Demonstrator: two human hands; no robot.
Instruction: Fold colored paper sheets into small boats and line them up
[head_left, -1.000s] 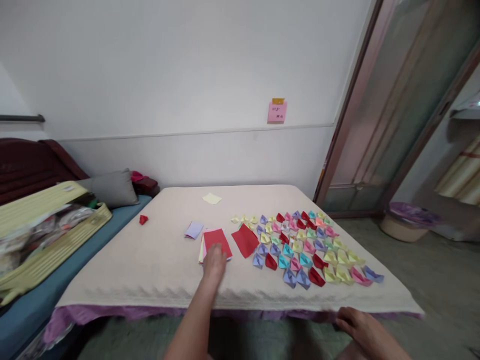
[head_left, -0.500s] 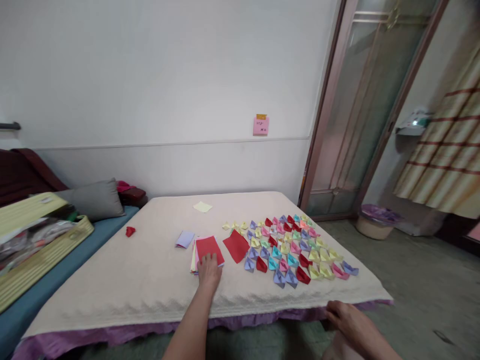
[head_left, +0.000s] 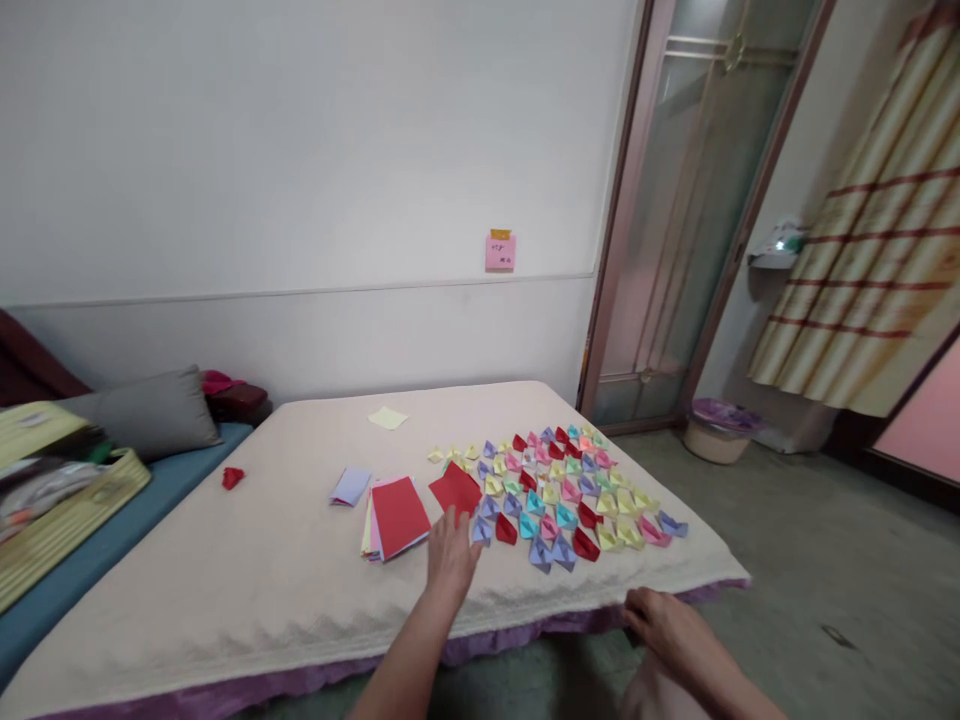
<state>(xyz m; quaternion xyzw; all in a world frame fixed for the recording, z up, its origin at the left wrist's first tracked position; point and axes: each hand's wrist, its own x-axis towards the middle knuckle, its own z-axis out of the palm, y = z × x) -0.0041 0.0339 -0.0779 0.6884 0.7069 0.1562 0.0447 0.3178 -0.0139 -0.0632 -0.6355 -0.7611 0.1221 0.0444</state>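
Note:
My left hand (head_left: 452, 552) reaches over the bed with its fingers apart, the tips at the lower edge of a loose red paper sheet (head_left: 455, 485). I cannot tell whether they touch it. To its left lies a stack of coloured paper (head_left: 401, 515), a red sheet on top. My right hand (head_left: 666, 622) is low by the bed's front edge, fingers curled closed; whatever is in them is hidden. Many small folded paper boats (head_left: 549, 498) in several colours stand in rows right of the red sheet.
A folded lilac paper (head_left: 350, 486), a pale yellow sheet (head_left: 388, 418) and a crumpled red piece (head_left: 232, 478) lie on the cream bedcover (head_left: 285, 560). A grey pillow (head_left: 154, 412) is at the left. On the floor at right stands a lined bin (head_left: 720, 430).
My left hand has moved right, off the paper stack to the loose red sheet. The view has turned slightly right. My right hand stays low and curled.

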